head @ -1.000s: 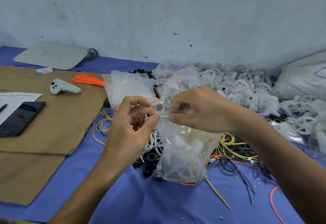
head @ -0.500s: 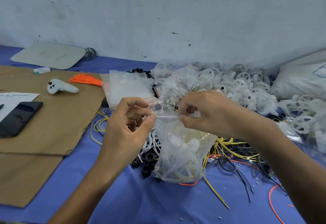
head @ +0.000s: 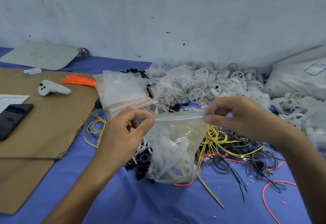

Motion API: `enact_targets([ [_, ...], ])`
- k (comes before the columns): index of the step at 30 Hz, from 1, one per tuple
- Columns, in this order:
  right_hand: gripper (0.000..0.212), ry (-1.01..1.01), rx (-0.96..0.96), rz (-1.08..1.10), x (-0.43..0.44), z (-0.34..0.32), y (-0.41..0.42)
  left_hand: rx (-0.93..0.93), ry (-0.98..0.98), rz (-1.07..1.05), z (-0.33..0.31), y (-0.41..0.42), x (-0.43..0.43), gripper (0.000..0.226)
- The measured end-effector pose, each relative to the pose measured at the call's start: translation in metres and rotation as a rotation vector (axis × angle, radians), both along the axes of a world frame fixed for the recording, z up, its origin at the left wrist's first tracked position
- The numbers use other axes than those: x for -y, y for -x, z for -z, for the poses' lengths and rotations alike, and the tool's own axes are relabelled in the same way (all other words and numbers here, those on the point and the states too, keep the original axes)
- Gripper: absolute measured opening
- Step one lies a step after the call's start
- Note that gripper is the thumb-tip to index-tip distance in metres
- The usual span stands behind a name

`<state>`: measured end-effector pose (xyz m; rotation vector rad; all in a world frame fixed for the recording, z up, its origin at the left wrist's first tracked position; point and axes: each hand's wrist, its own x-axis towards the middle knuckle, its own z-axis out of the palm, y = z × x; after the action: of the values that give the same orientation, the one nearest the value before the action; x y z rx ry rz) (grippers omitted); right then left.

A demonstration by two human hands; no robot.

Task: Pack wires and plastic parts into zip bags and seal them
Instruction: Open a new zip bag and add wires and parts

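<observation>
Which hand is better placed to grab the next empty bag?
Probably the left hand: the stack of empty bags lies just beyond it, while the right hand pinches the far corner of the filled bag.

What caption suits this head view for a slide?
Left hand and right hand pinch opposite ends of the top strip of a filled zip bag above loose wires and white plastic wheels.

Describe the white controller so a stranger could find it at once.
Start at the brown cardboard sheet on the left. Near its far edge lies the white controller, beside the orange wire bundle. Only it has small dark buttons.
</observation>
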<state>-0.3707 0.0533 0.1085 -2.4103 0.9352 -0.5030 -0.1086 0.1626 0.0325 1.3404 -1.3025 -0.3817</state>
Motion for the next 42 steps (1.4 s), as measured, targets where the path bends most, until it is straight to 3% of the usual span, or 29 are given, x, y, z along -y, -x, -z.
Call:
enact_targets([
  [7,0.006,-0.075,0.123,0.028,-0.001,0.007,0.011,0.147,-0.024,-0.021,-0.012,0.003,-0.006,0.005],
  [14,0.006,-0.013,0.175,0.018,-0.011,0.008,0.005,0.606,-0.028,-0.041,-0.038,0.030,-0.002,0.032],
  [19,0.007,0.032,0.208,0.010,-0.022,0.009,0.000,0.768,0.011,0.096,-0.056,0.064,0.014,0.020],
  [30,0.009,0.046,0.244,0.003,-0.026,0.016,0.005,0.885,0.009,0.088,-0.054,0.070,0.016,0.021],
  [42,0.008,0.075,0.231,-0.063,-0.024,0.018,0.011,0.864,-0.028,-0.001,-0.036,0.030,0.005,0.014],
])
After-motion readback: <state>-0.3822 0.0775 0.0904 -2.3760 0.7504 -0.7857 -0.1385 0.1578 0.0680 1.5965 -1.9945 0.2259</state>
